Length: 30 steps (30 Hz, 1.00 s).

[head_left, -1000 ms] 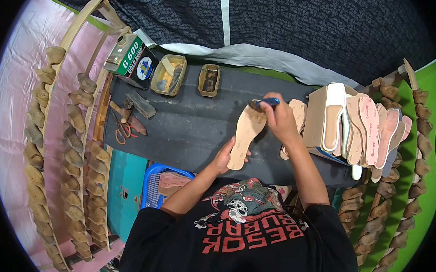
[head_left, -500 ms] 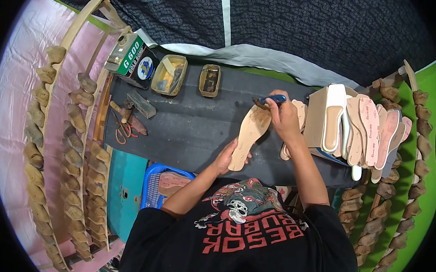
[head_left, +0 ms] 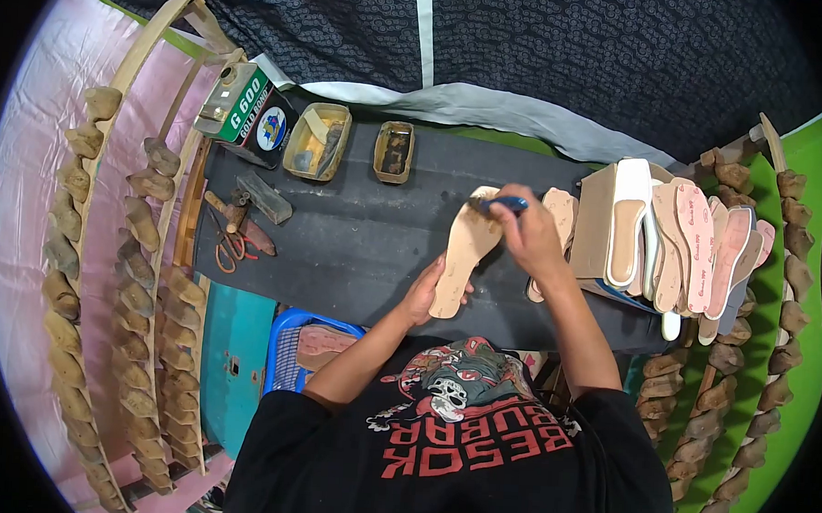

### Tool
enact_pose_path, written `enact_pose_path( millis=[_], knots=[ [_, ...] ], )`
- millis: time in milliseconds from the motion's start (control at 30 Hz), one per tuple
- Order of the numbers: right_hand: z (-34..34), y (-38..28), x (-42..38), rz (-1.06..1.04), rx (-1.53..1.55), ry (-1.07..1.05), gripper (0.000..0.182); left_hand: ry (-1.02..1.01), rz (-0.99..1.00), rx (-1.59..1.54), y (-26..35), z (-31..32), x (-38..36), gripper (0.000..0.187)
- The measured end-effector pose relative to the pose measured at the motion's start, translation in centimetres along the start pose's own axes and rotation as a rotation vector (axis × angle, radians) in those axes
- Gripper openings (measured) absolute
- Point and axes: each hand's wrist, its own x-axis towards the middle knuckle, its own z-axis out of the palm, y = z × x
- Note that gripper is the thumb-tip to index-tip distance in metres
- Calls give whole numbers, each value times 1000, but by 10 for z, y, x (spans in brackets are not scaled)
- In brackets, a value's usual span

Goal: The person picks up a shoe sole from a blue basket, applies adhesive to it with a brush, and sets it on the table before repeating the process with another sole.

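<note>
My left hand is closed around the heel end of a tan insole, holding it tilted above the dark table. In my right hand is a brush with a blue handle; its bristle end rests on the toe end of the insole. A brownish wet-looking smear covers part of that toe end. The bristles themselves are blurred and partly hidden. Just right of my right hand, more insoles lie on the table.
A cardboard box with several insoles leaning on it stands right. At back left are a glue can and two tubs, one larger. Scissors and tools lie left. A blue basket sits below the table's front edge.
The brush and my right hand have moved slightly left and down across the toe end. The insole has shifted a little and is still in my left hand.
</note>
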Motion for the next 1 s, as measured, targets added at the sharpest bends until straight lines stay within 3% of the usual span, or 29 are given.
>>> enact_pose_path(
  millis=[167, 267, 400, 500, 633, 767, 1000],
  knots=[
    [12, -24, -22, -76, 52, -299, 25, 25, -34, -117, 1, -20, 7, 57],
    [14, -22, -23, -95, 81, -254, 25, 58, -9, -110, 7, -19, 9, 60],
    [8, -6, -9, -91, 28, -26, 22, 2, 5, -87, 15, -15, 8, 55],
    [4, -8, -3, 26, 40, 3, 22, -37, 1, -106, 13, -7, 7, 54],
    [18, -14, -14, -141, 16, -44, 22, 13, -4, -180, 2, -11, 7, 54],
    [25, -28, -27, -234, 47, -279, 25, 35, -60, -357, -7, -33, 9, 51],
    [17, -8, 1, -119, 9, -87, 26, -41, 20, -206, 14, -20, 7, 55]
  ],
)
